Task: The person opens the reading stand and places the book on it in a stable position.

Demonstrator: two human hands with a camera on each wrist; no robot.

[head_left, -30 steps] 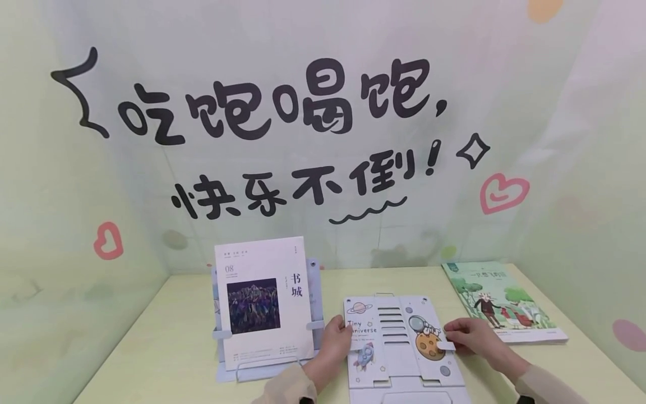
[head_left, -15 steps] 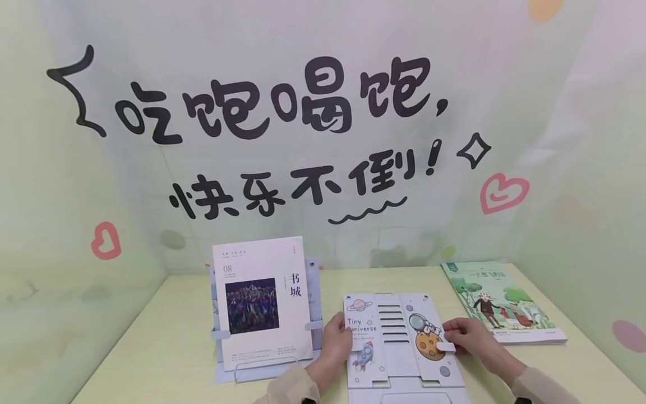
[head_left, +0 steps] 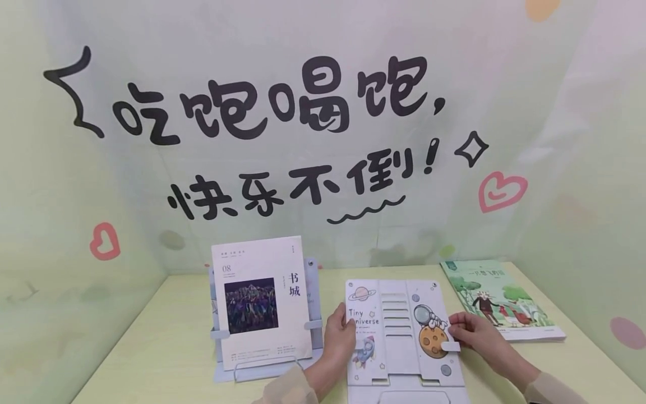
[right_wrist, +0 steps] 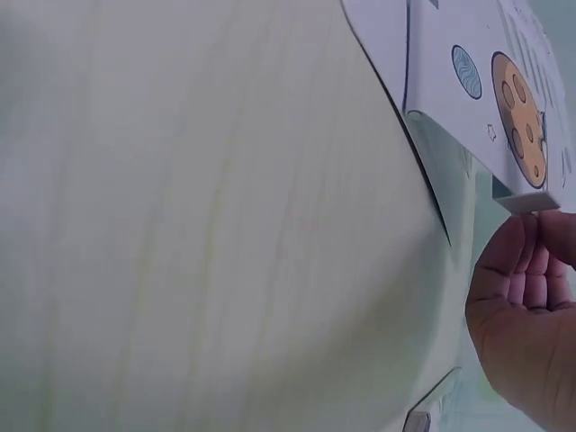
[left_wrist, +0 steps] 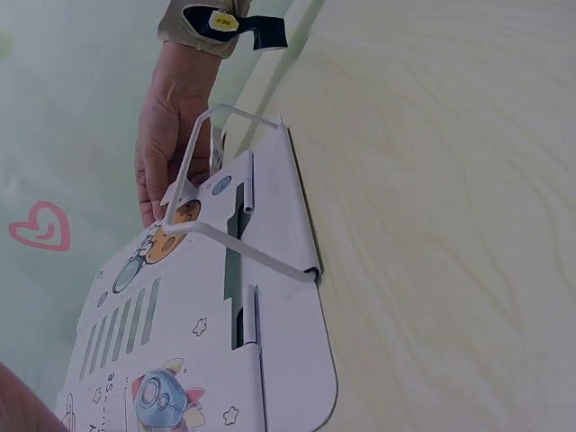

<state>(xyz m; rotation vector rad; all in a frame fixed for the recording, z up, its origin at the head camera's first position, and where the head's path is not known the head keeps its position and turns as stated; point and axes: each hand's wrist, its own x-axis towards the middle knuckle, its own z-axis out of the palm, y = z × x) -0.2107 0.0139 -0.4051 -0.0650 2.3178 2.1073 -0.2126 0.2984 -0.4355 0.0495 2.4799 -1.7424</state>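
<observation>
A white book stand (head_left: 402, 356) printed with a rocket, an astronaut on an orange moon and "Tiny Universe" is on the table in the head view. Its slotted panel tilts up from the hinged base plate (left_wrist: 292, 360); the right wrist view shows a gap between them. My left hand (head_left: 339, 339) grips the panel's left edge, its fingers mostly hidden behind. At the right edge, just above the small side clip (head_left: 451, 347), my right hand (head_left: 476, 336) pinches the panel between thumb and fingers. A wire page holder (left_wrist: 202, 225) projects from the base in the left wrist view.
Left of the hands, a white magazine (head_left: 262, 303) leans upright on a pale blue book stand (head_left: 314, 292). A green illustrated book (head_left: 504, 303) lies flat at the back right of the wooden table (head_left: 166, 336). Behind stands a printed backdrop (head_left: 353, 241).
The white stand's panel has swung up, its top edge higher in the head view, and both hands have risen slightly with it. The magazine and green book stay put.
</observation>
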